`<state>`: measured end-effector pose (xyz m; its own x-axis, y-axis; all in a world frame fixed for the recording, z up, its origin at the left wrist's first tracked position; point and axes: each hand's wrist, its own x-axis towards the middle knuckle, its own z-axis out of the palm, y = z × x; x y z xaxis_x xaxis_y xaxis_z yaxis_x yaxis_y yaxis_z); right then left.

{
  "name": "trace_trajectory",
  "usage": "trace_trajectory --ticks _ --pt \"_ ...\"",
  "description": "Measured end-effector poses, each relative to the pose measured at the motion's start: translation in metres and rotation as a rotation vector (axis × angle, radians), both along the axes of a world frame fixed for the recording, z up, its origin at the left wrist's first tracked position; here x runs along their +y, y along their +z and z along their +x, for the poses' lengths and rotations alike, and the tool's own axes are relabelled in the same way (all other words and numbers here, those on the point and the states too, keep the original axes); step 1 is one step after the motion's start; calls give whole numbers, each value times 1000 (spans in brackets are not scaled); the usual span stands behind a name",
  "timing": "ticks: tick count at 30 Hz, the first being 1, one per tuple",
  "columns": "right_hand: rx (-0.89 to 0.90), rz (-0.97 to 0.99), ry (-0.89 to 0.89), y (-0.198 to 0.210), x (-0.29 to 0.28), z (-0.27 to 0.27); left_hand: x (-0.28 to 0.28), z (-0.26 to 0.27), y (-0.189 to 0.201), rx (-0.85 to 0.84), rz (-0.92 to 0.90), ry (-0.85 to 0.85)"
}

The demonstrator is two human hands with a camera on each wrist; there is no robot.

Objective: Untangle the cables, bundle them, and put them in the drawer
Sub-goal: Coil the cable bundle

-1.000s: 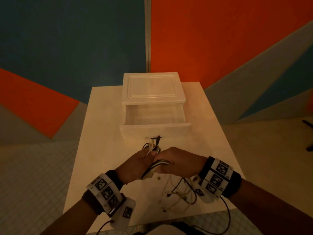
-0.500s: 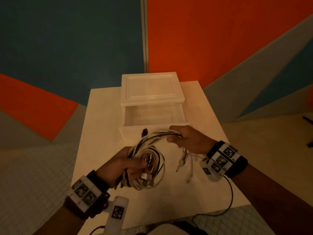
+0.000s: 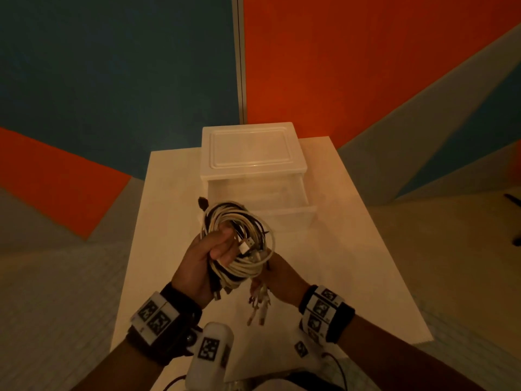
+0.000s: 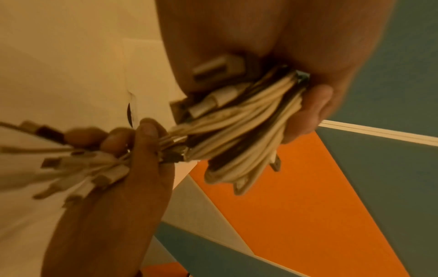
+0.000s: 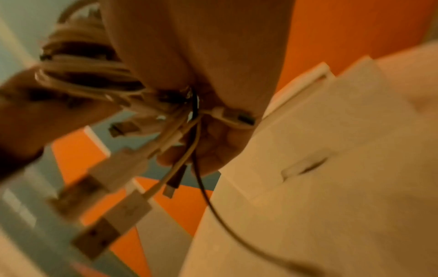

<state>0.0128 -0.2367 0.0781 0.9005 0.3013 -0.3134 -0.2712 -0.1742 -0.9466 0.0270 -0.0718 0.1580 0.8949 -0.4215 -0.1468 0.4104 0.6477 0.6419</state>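
Observation:
A coil of white and black cables [image 3: 239,244] hangs in the air above the white table [image 3: 169,198], in front of the open drawer [image 3: 282,213]. My left hand [image 3: 208,249] grips the coil's left side, fingers curled round the strands [image 4: 249,127]. My right hand [image 3: 279,275] sits low on the right and pinches the loose cable ends [image 3: 258,303], whose plugs dangle below it [image 5: 118,211]. In the left wrist view the right hand's fingers [image 4: 147,131] clamp the ends beside the coil. The drawer looks empty.
The white plastic drawer unit [image 3: 251,148] stands at the back of the table against a blue and orange wall. A thin dark wire [image 5: 213,202] trails from my right wrist. Tiled floor lies on both sides of the narrow table.
The cables went from a clump held low over the table to a wound coil lifted up. My right hand swung from the far side of the loop down to its near right.

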Motion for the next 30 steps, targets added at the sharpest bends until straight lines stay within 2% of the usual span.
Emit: trace_trajectory --ticks 3,5,12,13,15,17,19,21,26,30 --pt "235 381 -62 11 5 -6 -2 2 -3 91 2 98" --pt "326 563 -67 16 4 -3 -3 2 -5 129 11 160" --pt "384 857 -11 29 -14 7 -5 3 -13 166 75 242" --pt "420 856 -24 33 -16 7 -7 3 -16 168 72 248" --pt "438 712 -45 36 -17 7 -9 2 -21 166 53 240" --pt "458 623 -148 39 -13 11 -14 -2 -25 148 66 202" --pt "312 613 -203 40 -5 13 -18 -7 -27 143 108 193" --pt "294 599 -289 36 3 16 -23 -10 -34 146 164 226" --pt "166 417 -410 24 5 21 -26 -7 -36 158 338 252" --pt "67 258 -403 17 3 23 -22 -3 -37 271 241 230"
